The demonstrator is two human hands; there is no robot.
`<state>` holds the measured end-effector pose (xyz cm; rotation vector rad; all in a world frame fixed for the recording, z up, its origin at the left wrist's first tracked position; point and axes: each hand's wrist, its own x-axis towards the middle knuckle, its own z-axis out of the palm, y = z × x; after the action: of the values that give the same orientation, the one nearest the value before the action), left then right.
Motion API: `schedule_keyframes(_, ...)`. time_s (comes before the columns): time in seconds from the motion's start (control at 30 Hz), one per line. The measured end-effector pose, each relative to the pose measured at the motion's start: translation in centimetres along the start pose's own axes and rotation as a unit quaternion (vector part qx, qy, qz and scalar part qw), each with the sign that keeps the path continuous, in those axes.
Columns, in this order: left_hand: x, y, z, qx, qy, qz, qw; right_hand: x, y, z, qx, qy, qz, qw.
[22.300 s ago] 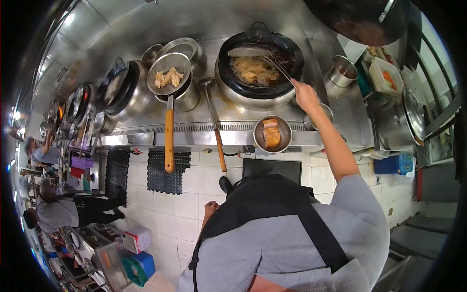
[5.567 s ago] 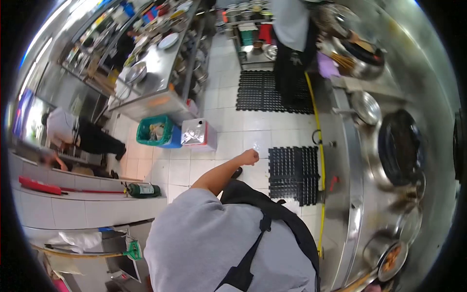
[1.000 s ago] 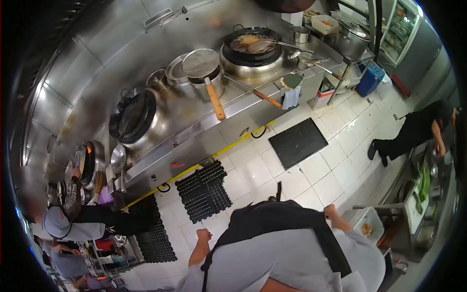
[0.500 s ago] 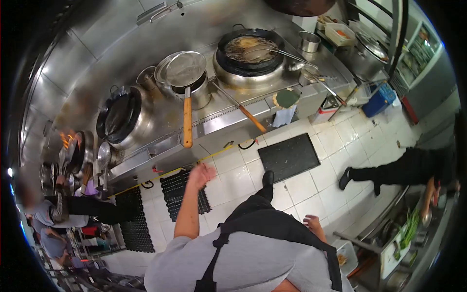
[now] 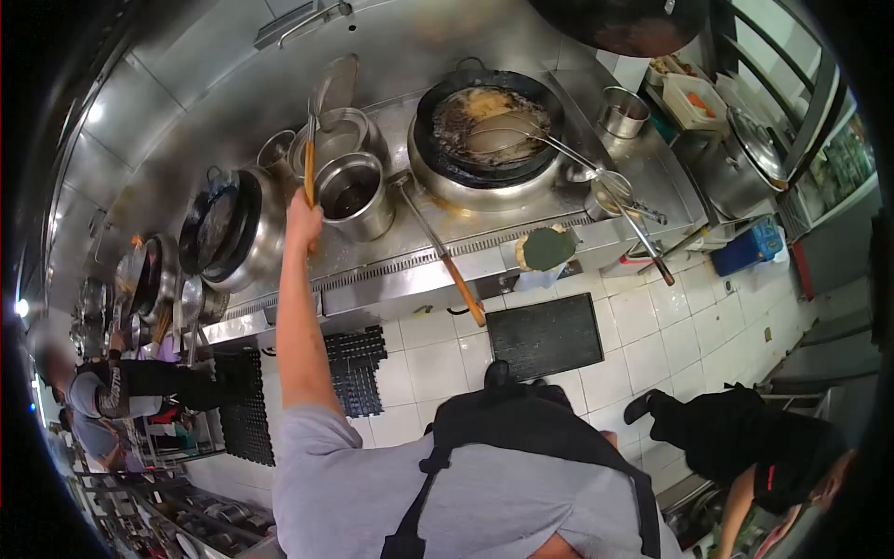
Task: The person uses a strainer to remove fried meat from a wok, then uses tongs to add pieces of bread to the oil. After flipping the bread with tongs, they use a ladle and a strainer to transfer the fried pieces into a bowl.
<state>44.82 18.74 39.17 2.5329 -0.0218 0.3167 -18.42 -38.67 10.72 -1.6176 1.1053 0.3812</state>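
Observation:
My left hand (image 5: 303, 222) is closed around the wooden handle of a mesh strainer (image 5: 337, 84). The strainer is raised and tilted nearly edge-on over the back of the range. Just right of that hand stands a steel pot (image 5: 355, 197) with dark liquid inside, and a second steel pot (image 5: 341, 130) sits behind it. A wooden-handled tool (image 5: 452, 270) lies across the range's front edge. My right hand is hidden beside my body; only a sliver of skin shows at the apron's edge.
A wok (image 5: 489, 126) holds bubbling oil with a wire skimmer (image 5: 507, 133) in it. More woks (image 5: 223, 228) line the left. One co-worker (image 5: 121, 382) stands at the far left; another (image 5: 726, 433) bends at the right. A black mat (image 5: 546, 331) lies on the tiles.
My left hand has reached forward, taken the strainer's handle and lifted it off the pot. My right hand has gone out of sight. The co-worker at right has come further into view.

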Motion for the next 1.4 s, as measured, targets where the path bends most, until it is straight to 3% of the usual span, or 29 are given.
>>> schedule_keyframes(0.03,1.3,0.5,0.4,0.143,0.07,0.076,0.984,0.8,-1.6,-0.4,-0.036,-0.017,-0.036,0.999)
schedule_keyframes(0.13,3.8,3.3,-0.7,0.245,-0.045,0.026,0.968,5.7,-5.8,-1.8,-0.133,-0.052,-0.094,0.985)
schedule_keyframes(0.17,3.7,4.8,-1.1,0.25,-0.037,0.022,0.967,6.4,-8.5,-2.2,-0.169,-0.03,-0.099,0.98)
schedule_keyframes(0.2,3.0,6.4,-1.5,0.255,-0.03,0.017,0.966,11.4,-7.0,-2.9,-0.219,-0.043,-0.153,0.963)
schedule_keyframes(0.23,2.0,7.6,-1.3,0.26,-0.024,0.014,0.965,15.8,-7.5,-4.2,-0.265,-0.097,-0.178,0.943)
schedule_keyframes(0.27,1.1,7.7,-1.0,0.22,-0.009,0.021,0.975,17.0,-10.7,-4.9,-0.195,-0.078,-0.078,0.975)
schedule_keyframes(0.3,0.0,7.1,-0.4,0.182,0.025,0.07,0.981,19.7,-12.5,-5.9,-0.219,-0.046,-0.146,0.964)
schedule_keyframes(0.33,-1.5,6.8,0.5,0.141,0.061,0.116,0.981,19.7,-18.2,-7.7,-0.209,-0.138,-0.161,0.955)
schedule_keyframes(0.4,-6.0,11.1,1.2,-0.08,0.006,-0.114,0.99,19.3,-28.3,-10.3,-0.14,-0.153,-0.24,0.948)
schedule_keyframes(0.43,-7.9,12.3,2.3,-0.201,0.0,-0.156,0.967,18.8,-33.4,-11.3,-0.154,-0.07,-0.34,0.925)
schedule_keyframes(0.47,-9.8,13.1,3.2,-0.317,-0.007,-0.196,0.928,17.8,-38.7,-12.3,-0.225,0.034,-0.455,0.861)
schedule_keyframes(0.53,-13.3,12.4,6.0,-0.515,-0.022,-0.214,0.83,15.7,-47.7,-13.0,-0.177,0.113,-0.473,0.856)
schedule_keyframes(0.6,-15.6,11.6,8.8,-0.655,-0.029,-0.231,0.719,17.1,-53.3,-12.3,-0.158,0.107,-0.581,0.791)
schedule_keyframes(0.67,-17.7,11.1,11.1,-0.743,-0.036,-0.259,0.616,17.4,-58.0,-10.9,-0.325,0.069,-0.545,0.769)
schedule_keyframes(0.77,-20.3,11.4,13.4,-0.797,-0.028,-0.244,0.551,19.6,-61.0,-8.0,-0.447,0.054,-0.568,0.688)
schedule_keyframes(0.87,-21.6,12.4,14.1,-0.775,0.017,-0.267,0.573,23.1,-61.8,-5.0,-0.43,-0.062,-0.535,0.724)
schedule_keyframes(0.9,-22.0,13.0,14.1,-0.771,0.038,-0.282,0.57,24.1,-61.6,-4.3,-0.425,-0.051,-0.547,0.72)
schedule_keyframes(0.93,-22.5,11.9,14.3,-0.804,0.035,-0.264,0.532,24.9,-61.5,-3.7,-0.418,-0.038,-0.558,0.716)
schedule_keyframes(1.03,-24.7,15.3,14.2,-0.763,0.175,-0.331,0.527,26.3,-63.9,-2.1,-0.41,-0.039,-0.587,0.696)
schedule_keyframes(1.1,-28.9,12.0,17.0,-0.796,0.155,-0.249,0.529,26.8,-65.4,-1.5,-0.37,-0.05,-0.615,0.694)
schedule_keyframes(1.17,-33.1,11.3,20.8,-0.818,0.21,-0.28,0.457,26.8,-67.3,-1.8,-0.283,-0.047,-0.655,0.699)
schedule_keyframes(1.3,-44.7,8.7,31.2,-0.755,0.135,-0.518,0.379,27.0,-67.4,-2.2,-0.281,-0.069,-0.618,0.731)
schedule_keyframes(1.33,-48.0,8.0,33.8,-0.722,0.066,-0.572,0.385,26.2,-67.7,-2.1,-0.259,-0.114,-0.565,0.775)
schedule_keyframes(1.37,-52.4,8.6,36.1,-0.616,-0.008,-0.504,0.606,25.1,-67.7,-2.2,-0.235,-0.16,-0.505,0.815)
schedule_keyframes(1.4,-57.5,4.2,40.7,-0.32,-0.218,-0.325,0.863,24.1,-67.6,-2.2,-0.21,-0.203,-0.44,0.849)
